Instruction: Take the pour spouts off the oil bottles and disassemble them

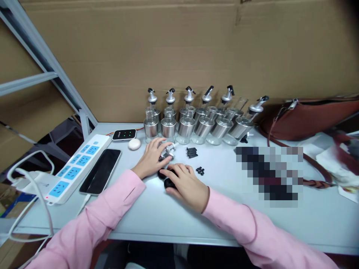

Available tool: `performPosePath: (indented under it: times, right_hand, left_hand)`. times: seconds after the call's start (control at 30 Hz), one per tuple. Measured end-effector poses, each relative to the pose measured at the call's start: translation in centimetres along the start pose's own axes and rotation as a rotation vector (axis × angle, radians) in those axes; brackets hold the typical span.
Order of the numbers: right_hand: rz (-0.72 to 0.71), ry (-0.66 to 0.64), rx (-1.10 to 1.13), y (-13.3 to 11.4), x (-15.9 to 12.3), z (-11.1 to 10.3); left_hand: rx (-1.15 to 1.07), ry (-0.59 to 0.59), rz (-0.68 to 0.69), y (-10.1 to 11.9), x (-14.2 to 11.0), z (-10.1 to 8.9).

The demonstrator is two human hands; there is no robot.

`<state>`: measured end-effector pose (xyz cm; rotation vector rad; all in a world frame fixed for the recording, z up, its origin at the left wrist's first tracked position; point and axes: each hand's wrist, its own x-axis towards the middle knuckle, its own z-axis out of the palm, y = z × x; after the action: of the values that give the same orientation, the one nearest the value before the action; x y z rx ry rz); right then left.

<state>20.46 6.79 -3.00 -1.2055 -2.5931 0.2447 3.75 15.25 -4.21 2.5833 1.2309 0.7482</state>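
Note:
My left hand (151, 158) lies over a small group of silver pourer parts (169, 152), its fingers spread and partly hiding them. Beside it, my right hand (187, 185) has its thumb and index finger around a black round piece (169, 183) on the table. Another black round piece (161, 174) sits just behind, between the two hands. Past my right fingertips are a row of black spout pieces (192, 152) and a cluster of small black caps (200, 171).
Glass bottles with silver sleeves (186, 127) stand in two rows at the back, several with pourers. On the left are a power strip (75, 170), a phone (101, 172), a white round case (134, 144) and a small black device (124, 135). A brown bag (305, 119) lies right.

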Motion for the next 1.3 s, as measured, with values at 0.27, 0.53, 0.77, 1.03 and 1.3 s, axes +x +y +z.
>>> performPosePath:
  times: [0.27, 0.53, 0.77, 1.03, 1.3]
  right_hand:
    - [0.193, 0.923, 0.014, 6.7, 0.0, -6.0]
    - [0.471, 1.076, -0.012, 25.3, -1.5, -8.1]
    - [0.463, 1.149, 0.054, 22.5, -1.5, -9.3]
    - [0.314, 1.039, -0.035, 8.4, -5.1, -9.1]
    - [-0.002, 0.609, -0.2, 4.5, -4.1, -6.5]
  left_hand:
    - [-0.039, 0.006, -0.006, -0.1, -0.1, -0.1]
    - [-0.079, 0.05, -0.021, -0.1, 0.0, -0.1]
    - [-0.078, 0.073, -0.026, -0.1, 0.0, -0.2]
    - [-0.078, 0.288, 0.07, 1.6, -0.5, -0.8]
    - [-0.012, 0.329, 0.374, 4.3, -1.8, -2.0]
